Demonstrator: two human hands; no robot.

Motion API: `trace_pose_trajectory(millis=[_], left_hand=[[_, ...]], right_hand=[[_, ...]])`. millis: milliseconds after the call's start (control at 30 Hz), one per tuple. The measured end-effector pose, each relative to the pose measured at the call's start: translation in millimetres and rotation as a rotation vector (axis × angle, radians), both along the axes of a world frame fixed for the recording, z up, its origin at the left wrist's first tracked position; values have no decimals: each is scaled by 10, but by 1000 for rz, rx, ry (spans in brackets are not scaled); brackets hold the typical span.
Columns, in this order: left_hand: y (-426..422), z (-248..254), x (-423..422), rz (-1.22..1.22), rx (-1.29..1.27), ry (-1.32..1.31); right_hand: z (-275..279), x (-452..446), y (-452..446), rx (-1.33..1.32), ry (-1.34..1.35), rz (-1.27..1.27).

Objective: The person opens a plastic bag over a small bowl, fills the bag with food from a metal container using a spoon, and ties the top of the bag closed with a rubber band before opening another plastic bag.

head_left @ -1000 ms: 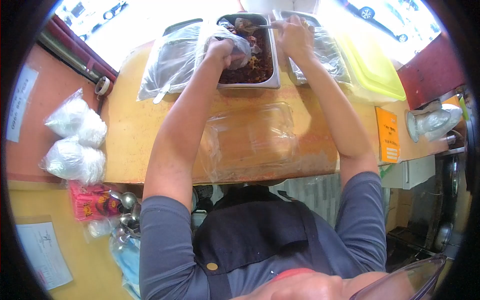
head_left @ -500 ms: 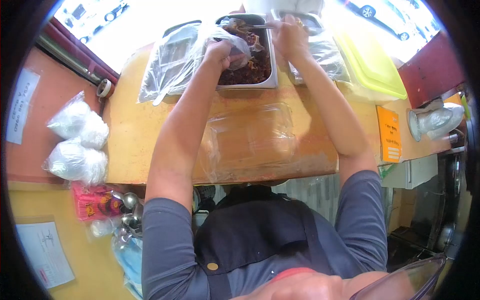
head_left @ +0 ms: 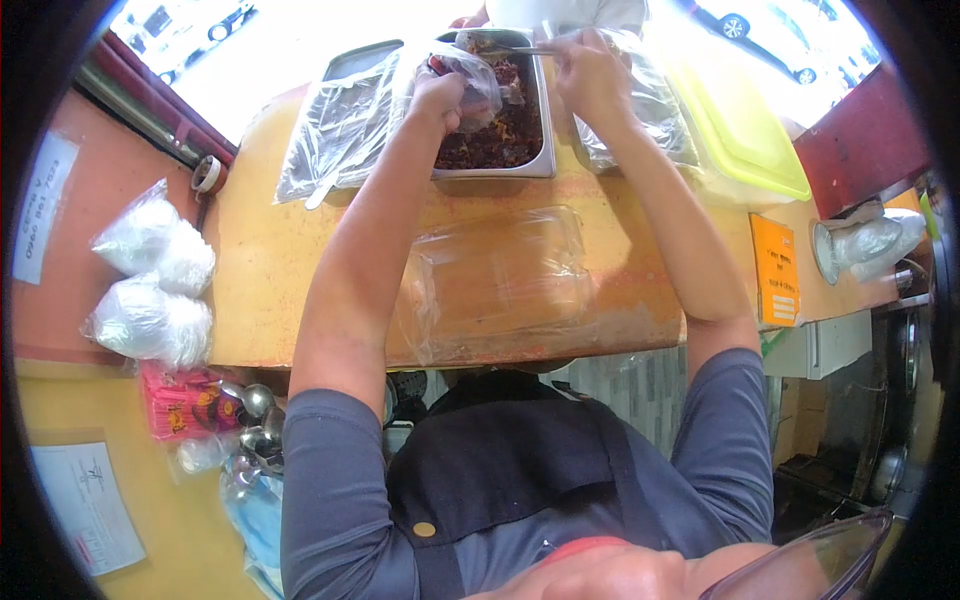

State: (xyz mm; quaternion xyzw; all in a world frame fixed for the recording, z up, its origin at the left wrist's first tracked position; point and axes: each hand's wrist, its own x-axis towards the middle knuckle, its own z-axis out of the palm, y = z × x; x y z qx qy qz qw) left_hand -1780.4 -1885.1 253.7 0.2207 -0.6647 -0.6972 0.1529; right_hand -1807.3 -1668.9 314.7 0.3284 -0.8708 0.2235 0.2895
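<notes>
My left hand (head_left: pixel 442 100) is closed around a clear plastic bag (head_left: pixel 478 84) with some dark food in it, over the left side of a metal tray (head_left: pixel 548 150). Dark reddish-brown food (head_left: pixel 490 148) fills this tray. My right hand (head_left: pixel 592 72), above the tray's right edge, grips the handle of a metal utensil (head_left: pixel 515 50). The utensil reaches left across the far end of the tray, close to the bag's mouth. Its tip is hard to make out against the food.
Plastic-covered trays (head_left: pixel 335 130) flank the food tray. A yellow-lidded container (head_left: pixel 745 140) stands right, beyond an orange booklet (head_left: pixel 776 268). Clear plastic (head_left: pixel 500 270) lies on the counter (head_left: pixel 270 250). Bagged bundles (head_left: pixel 150 280) hang left. Another person (head_left: pixel 570 12) is partly visible beyond the trays.
The utensil has shifted slightly toward the far end of the tray, and the bag's mouth now lies nearer its tip. My left hand still holds the bag. The person beyond shows more.
</notes>
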Motion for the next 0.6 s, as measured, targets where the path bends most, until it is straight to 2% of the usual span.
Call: trace_pose_trajectory(millis=[67, 167, 267, 333, 467, 567, 600], left_hand=[[107, 40, 44, 122, -116, 56], [113, 112, 41, 162, -562, 11], [125, 252, 58, 136, -574, -123], [98, 234, 38, 115, -631, -54], [30, 176, -54, 130, -629, -112], [169, 357, 129, 129, -667, -137], [196, 404, 183, 109, -671, -148]], right_hand=[[-16, -3, -37, -16, 34, 25], [27, 3, -50, -8, -99, -8], [-34, -72, -46, 45, -135, -78], [-64, -119, -8, 77, -43, -131], [-32, -126, 32, 107, 156, -191], [-79, -161, -7, 4, 62, -108], [-49, -114, -13, 55, 94, -128]])
